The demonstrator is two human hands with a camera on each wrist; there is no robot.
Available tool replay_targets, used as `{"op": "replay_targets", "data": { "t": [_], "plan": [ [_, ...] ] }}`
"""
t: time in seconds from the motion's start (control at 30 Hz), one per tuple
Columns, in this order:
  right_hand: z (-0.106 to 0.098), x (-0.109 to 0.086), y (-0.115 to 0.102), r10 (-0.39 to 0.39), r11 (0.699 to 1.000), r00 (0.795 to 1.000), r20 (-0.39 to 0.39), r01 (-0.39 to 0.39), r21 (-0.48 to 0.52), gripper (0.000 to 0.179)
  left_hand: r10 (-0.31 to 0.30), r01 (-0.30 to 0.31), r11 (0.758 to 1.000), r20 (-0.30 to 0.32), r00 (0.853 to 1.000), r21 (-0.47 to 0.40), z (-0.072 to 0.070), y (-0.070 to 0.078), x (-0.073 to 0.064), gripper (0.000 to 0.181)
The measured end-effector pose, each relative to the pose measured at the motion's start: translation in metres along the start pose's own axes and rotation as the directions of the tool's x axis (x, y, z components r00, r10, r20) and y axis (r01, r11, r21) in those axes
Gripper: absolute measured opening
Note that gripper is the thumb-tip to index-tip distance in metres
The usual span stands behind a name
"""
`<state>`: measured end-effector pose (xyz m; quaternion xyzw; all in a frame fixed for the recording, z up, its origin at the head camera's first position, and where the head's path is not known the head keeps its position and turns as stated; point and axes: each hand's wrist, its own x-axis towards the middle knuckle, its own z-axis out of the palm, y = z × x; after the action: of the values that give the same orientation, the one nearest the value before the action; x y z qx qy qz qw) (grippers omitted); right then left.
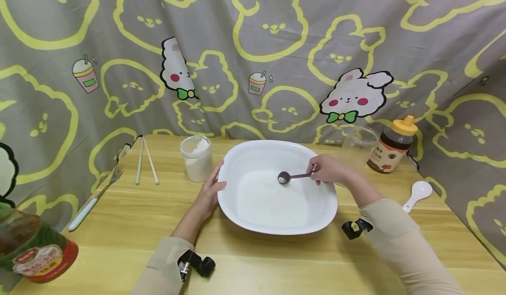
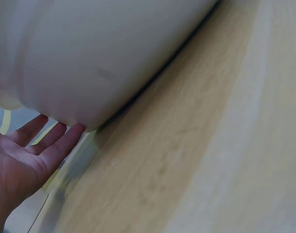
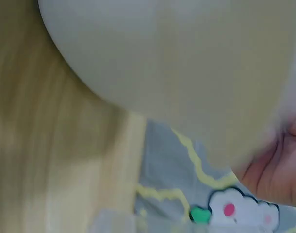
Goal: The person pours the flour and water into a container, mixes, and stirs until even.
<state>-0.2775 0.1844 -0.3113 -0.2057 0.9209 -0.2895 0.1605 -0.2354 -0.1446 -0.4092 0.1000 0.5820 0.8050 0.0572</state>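
Observation:
A white basin (image 1: 272, 154) stands on the table with whitish contents (image 1: 272, 207) on its floor. On its left side my left hand (image 1: 208, 191) holds the rim, thumb over the edge; the left wrist view has the fingertips (image 2: 77, 127) against the outer wall. Over the right part of the basin, my right hand (image 1: 326, 169) pinches the handle of a dark measuring spoon (image 1: 283, 178), its bowl low inside the basin. The right wrist view catches just part of that hand (image 3: 279, 167) behind the basin's wall (image 3: 177, 63); the spoon is hidden there.
Left of the basin are a jar of white powder (image 1: 197, 161), chopsticks (image 1: 149, 161), a fork (image 1: 95, 200) and a red-capped bottle (image 1: 39, 251). To the right stand a clear container (image 1: 357, 147), a yellow-capped sauce bottle (image 1: 391, 147) and a white spoon (image 1: 420, 191). A curtain (image 1: 221, 35) hangs behind.

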Motion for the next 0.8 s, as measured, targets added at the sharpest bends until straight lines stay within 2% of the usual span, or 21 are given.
{"op": "replay_targets", "data": {
  "t": [0.07,0.17,0.27,0.37,0.47,0.6,0.7,0.8],
  "plan": [
    [0.009,0.006,-0.003,-0.024,0.999,1.0,0.005,0.023,0.023,0.01,-0.005,0.005,1.0,-0.006,1.0,-0.004,0.0,-0.001,0.0,0.065],
    [0.019,0.01,-0.008,-0.094,0.994,0.993,0.065,0.089,0.066,0.008,-0.012,0.012,1.0,-0.012,1.0,-0.013,0.001,-0.001,0.0,0.065],
    [0.02,0.005,-0.01,-0.144,0.988,0.979,0.145,0.133,0.079,0.007,-0.013,0.013,1.0,-0.01,1.0,-0.015,0.0,-0.001,0.0,0.065],
    [0.013,-0.007,-0.008,-0.145,0.989,0.97,0.197,0.137,0.051,0.008,-0.009,0.009,1.0,-0.013,1.0,-0.013,0.0,-0.001,0.0,0.065],
    [0.002,-0.017,-0.004,-0.105,0.994,0.979,0.173,0.107,-0.004,0.01,-0.003,0.003,1.0,-0.014,1.0,-0.01,0.0,0.0,0.001,0.066],
    [-0.007,-0.02,0.001,-0.034,0.999,0.998,0.057,0.036,-0.04,0.012,-0.002,0.002,1.0,-0.015,1.0,-0.01,0.0,0.0,0.001,0.066],
    [-0.003,-0.014,0.001,-0.007,1.0,1.0,-0.002,0.006,-0.02,0.011,-0.006,0.006,1.0,-0.02,1.0,-0.011,0.001,0.0,0.0,0.066],
    [0.008,-0.005,-0.003,-0.04,0.998,0.999,0.01,0.039,0.052,0.01,-0.006,0.006,1.0,-0.024,1.0,-0.009,0.001,0.0,-0.001,0.066]
  ]
}}
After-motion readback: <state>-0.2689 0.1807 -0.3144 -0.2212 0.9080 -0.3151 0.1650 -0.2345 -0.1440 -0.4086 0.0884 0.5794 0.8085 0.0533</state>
